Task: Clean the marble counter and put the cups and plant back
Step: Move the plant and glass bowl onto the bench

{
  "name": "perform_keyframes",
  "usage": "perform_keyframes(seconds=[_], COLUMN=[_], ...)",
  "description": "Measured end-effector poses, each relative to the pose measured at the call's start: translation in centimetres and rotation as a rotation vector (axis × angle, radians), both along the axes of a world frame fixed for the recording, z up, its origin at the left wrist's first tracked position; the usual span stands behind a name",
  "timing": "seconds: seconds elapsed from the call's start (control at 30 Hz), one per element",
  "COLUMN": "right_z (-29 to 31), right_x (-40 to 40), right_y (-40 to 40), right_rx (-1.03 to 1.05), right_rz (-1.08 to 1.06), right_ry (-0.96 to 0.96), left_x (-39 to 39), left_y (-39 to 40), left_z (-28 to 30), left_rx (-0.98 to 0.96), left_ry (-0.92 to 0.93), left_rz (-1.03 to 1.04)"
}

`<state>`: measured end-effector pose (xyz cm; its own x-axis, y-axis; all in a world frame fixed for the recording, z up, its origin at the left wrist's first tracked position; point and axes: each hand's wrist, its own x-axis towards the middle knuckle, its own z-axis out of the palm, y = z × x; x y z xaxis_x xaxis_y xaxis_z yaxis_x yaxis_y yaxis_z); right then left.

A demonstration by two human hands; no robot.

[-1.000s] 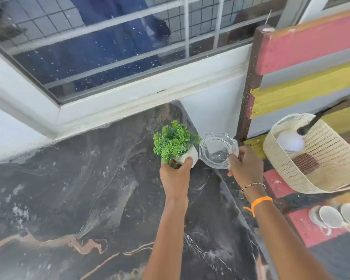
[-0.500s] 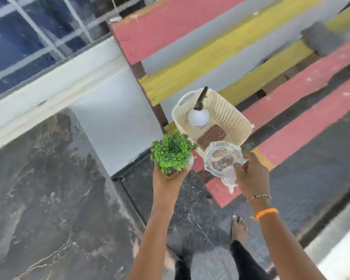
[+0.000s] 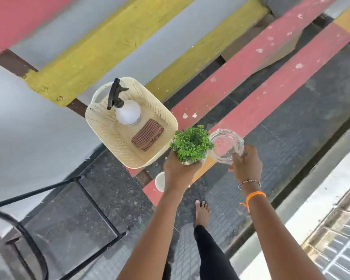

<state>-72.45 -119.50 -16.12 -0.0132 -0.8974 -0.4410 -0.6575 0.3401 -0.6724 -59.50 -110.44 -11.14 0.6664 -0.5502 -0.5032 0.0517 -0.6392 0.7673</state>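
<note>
Plant and glass dish carried over the slatted bench

Left hand (image 3: 177,168) grips the potted plant (image 3: 191,143) from below; right hand (image 3: 246,165) pinches the glass dish (image 3: 225,145) rim, probably clearing the marble table for wiping. A cup (image 3: 159,181) waits on the bench (image 3: 251,67).

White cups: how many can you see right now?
1. A white cup sits on the red bench slat below the cream plastic basket, partly covered by the left hand holding the small green potted plant. More may be hidden behind the arms.
</note>
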Motion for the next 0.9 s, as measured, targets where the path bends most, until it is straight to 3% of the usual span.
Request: perform_keyframes(seconds=[0.27,0.6,0.73,0.9], right_z=[-7.4,-11.7,-12.0,-11.3], right_x=[0.6,0.7,0.1,-0.6], right_y=[-5.4,-7.0,-7.1,-6.9], right_rx=[0.152,0.302,0.426,0.462], right_rz=[-0.115,-0.120,-0.249,-0.237], right_ry=[0.018,0.019,-0.220,-0.250], left_x=[-1.3,-1.4,-2.1,-2.5], left_y=[-5.8,-7.9,-7.4,-7.0], left_z=[-6.3,-11.7,-13.1,-12.7], left_rx=[0.097,0.145,0.131,0.107], left_ry=[-0.078,-0.116,-0.155,-0.136], left_rz=[-0.069,-0.115,-0.075,-0.050])
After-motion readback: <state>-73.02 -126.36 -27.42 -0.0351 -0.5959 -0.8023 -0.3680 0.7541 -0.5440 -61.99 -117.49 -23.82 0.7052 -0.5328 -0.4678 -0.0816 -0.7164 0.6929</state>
